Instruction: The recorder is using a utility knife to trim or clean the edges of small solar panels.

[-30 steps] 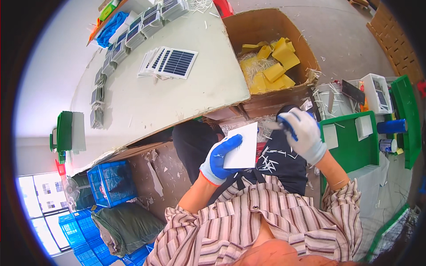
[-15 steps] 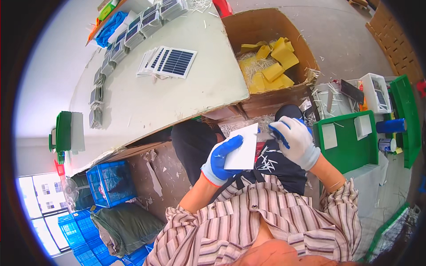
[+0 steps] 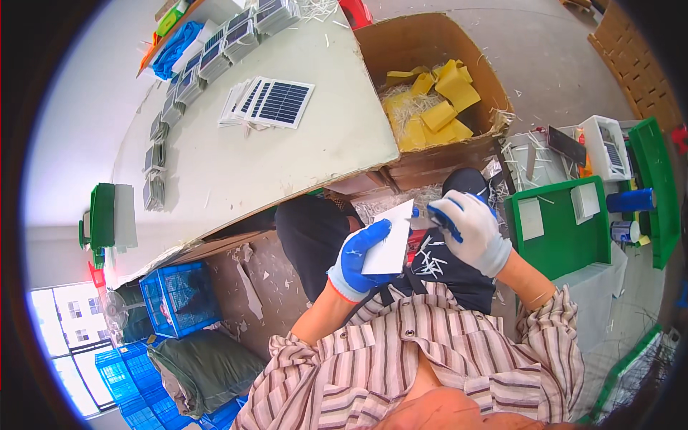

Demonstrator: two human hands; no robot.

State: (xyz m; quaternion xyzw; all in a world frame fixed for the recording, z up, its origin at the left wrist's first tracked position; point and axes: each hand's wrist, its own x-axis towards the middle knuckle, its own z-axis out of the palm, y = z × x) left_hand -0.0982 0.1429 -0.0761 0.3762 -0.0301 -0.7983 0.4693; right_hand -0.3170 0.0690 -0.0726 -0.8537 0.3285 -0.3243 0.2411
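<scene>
In front of my lap, my left hand point(image 3: 356, 259), in a blue-palmed white glove, grips a thin white panel point(image 3: 393, 245) by its left side. The panel is tilted, its plain white face toward me. My right hand point(image 3: 473, 231), gloved the same way, is just right of the panel, apart from it. Its fingers are curled closed, and what they hold, if anything, is hidden from view. Narrow white trimmings point(image 3: 430, 264) lie on my dark trousers below the right hand.
Several small solar panels point(image 3: 282, 104) lie fanned on the pale table point(image 3: 322, 140), with stacks point(image 3: 213, 63) along its far left. A cardboard box point(image 3: 423, 32) holds yellow sheets and shreds. At right stands a green tray point(image 3: 555, 247). Blue crates point(image 3: 179, 297) are lower left.
My right hand has shifted slightly left and down beside the panel. My left hand still holds the panel, which has turned a little.
</scene>
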